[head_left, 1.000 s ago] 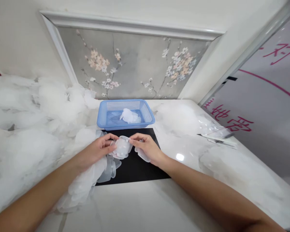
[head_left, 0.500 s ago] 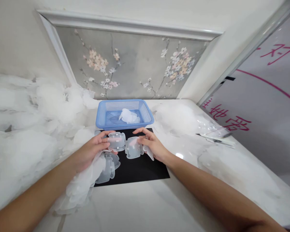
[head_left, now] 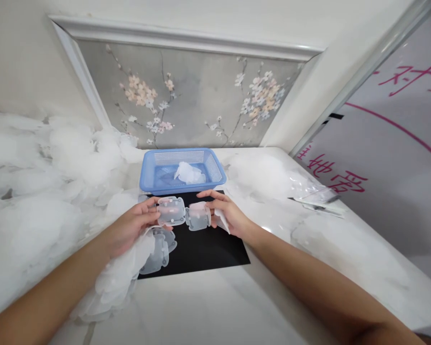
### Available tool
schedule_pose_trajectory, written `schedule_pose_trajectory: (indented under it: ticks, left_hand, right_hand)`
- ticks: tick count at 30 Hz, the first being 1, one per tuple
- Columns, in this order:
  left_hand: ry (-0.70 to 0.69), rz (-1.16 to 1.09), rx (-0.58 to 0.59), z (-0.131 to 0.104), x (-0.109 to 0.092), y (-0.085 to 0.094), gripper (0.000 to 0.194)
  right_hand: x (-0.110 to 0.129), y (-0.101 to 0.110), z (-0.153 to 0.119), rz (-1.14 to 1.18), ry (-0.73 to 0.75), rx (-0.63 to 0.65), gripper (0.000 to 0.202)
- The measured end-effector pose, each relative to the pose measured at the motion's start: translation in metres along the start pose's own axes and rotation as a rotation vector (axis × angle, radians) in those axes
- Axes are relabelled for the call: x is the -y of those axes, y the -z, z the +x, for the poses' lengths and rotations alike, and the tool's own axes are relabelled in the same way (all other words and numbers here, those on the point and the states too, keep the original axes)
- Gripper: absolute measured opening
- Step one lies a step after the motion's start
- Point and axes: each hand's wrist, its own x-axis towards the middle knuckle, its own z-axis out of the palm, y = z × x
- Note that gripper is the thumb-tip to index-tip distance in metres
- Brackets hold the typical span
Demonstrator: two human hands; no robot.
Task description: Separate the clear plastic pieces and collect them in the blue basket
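Note:
Between my hands, over a black mat (head_left: 208, 251), two frosted plastic pieces meet edge to edge. My left hand (head_left: 131, 225) pinches the left frosted plastic piece (head_left: 171, 211), which has small white studs on it. In my right hand (head_left: 228, 211) is the right frosted plastic piece (head_left: 198, 218), gripped at its outer side. Another whitish piece (head_left: 221, 221) is tucked against the right palm. Beneath my left hand a heap of similar pieces (head_left: 120, 280) spreads over the mat's left edge, with some loose ones (head_left: 156, 254) on the black. Whether the two pieces are joined I cannot tell.
A blue plastic basket (head_left: 183, 188) stands behind the mat with a few white pieces (head_left: 189, 173) inside. Large piles of whitish pieces (head_left: 32, 206) cover the left side. More white material (head_left: 260, 177) and a clear bag (head_left: 311, 191) lie at the right. A framed floral panel (head_left: 187, 96) is behind.
The right piece has tilted and shifted slightly up against the left one. The piece in my right palm has turned a little. The whole view has shifted slightly.

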Motion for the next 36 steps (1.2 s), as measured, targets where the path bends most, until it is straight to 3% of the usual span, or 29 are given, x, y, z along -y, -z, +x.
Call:
schedule_pose_trajectory:
  ticks: [7,12,18,20,22,24,27,30,36]
  left_hand:
    - [0.011,0.0,-0.012,-0.002,-0.002,0.0,0.041]
    - [0.032,-0.026,0.041,-0.001,0.002,0.003,0.038]
    - [0.004,0.028,0.098,0.0,0.005,0.003,0.039]
    - [-0.018,0.071,0.114,0.001,0.006,0.003,0.038]
    - [-0.047,0.126,0.092,0.0,0.006,0.001,0.036]
    - [-0.089,0.229,0.048,-0.003,0.006,0.0,0.035]
    - [-0.162,0.526,0.013,-0.009,0.007,-0.003,0.039]
    - [-0.153,0.787,0.045,-0.015,0.007,-0.004,0.036]
    - [-0.161,0.92,0.135,-0.015,0.003,0.0,0.045]
  right_hand:
    - [-0.001,0.004,0.002,0.055,-0.025,-0.013,0.029]
    - [0.002,-0.003,-0.001,0.016,0.038,0.052,0.017]
    - [0.0,-0.02,-0.001,-0.044,-0.063,0.183,0.046]
    - [-0.002,-0.023,-0.001,-0.021,-0.103,0.241,0.042]
    - [-0.005,-0.024,-0.001,-0.026,-0.08,0.253,0.032]
    - [-0.005,-0.022,-0.001,-0.058,-0.005,0.218,0.036]
    - [-0.003,-0.015,-0.001,-0.111,0.101,0.136,0.037]
    - [-0.001,-0.007,-0.001,-0.181,0.126,0.084,0.031]
    - [-0.003,-0.003,0.001,-0.15,0.063,0.036,0.029]
